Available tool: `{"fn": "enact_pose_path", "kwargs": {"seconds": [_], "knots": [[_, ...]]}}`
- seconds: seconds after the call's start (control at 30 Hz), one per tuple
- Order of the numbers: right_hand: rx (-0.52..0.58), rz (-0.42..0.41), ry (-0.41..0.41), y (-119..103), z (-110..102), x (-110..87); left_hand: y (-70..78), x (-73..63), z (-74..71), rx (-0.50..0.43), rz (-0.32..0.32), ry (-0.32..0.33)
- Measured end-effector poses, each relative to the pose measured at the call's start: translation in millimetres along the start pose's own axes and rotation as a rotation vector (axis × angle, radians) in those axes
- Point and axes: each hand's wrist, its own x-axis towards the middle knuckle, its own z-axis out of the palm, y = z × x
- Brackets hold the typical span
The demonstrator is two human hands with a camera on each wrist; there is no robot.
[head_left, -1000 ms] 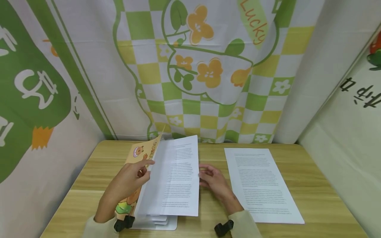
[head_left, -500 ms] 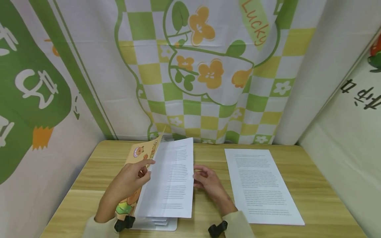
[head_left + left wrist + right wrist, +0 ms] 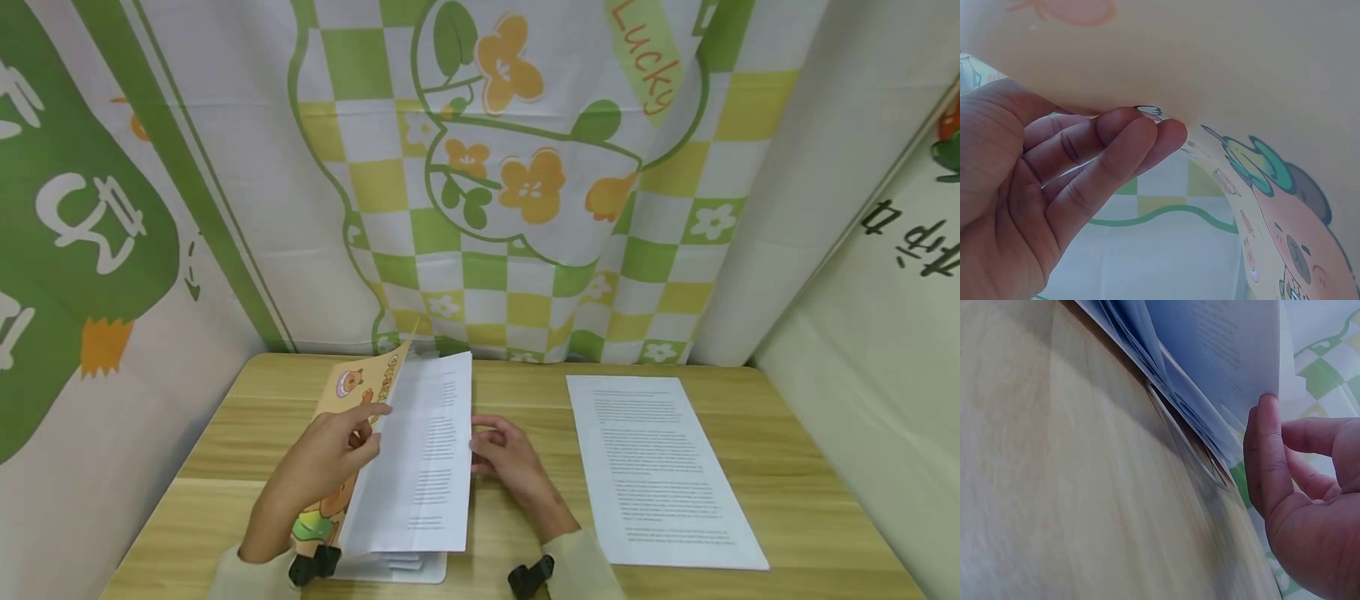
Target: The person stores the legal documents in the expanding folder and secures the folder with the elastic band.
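On the table (image 3: 787,454), my left hand (image 3: 333,446) pinches the folder (image 3: 371,379), right hand (image 3: 508,454) the sheet (image 3: 445,467) — probably an insertion, next needing a gentle leftward push.

Page text (image 3: 437,447) illegibly small

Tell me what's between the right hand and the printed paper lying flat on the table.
Just a bare strip of wooden tabletop lies between the right hand and the flat printed paper; the head view shows it.
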Motion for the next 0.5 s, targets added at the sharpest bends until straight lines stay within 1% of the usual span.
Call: {"fn": "enact_pose_path", "kwargs": {"seconds": [0.2, 0.5], "knots": [[0.017, -0.010, -0.027, 0.2, 7.4, 1.1, -0.2, -0.2, 0.3, -0.003, 0.006, 0.001], [0.045, -0.011, -0.042, 1.8, 16.7, 2.2, 1.1, -1.2, -0.8, -0.007, 0.000, -0.001]]}}
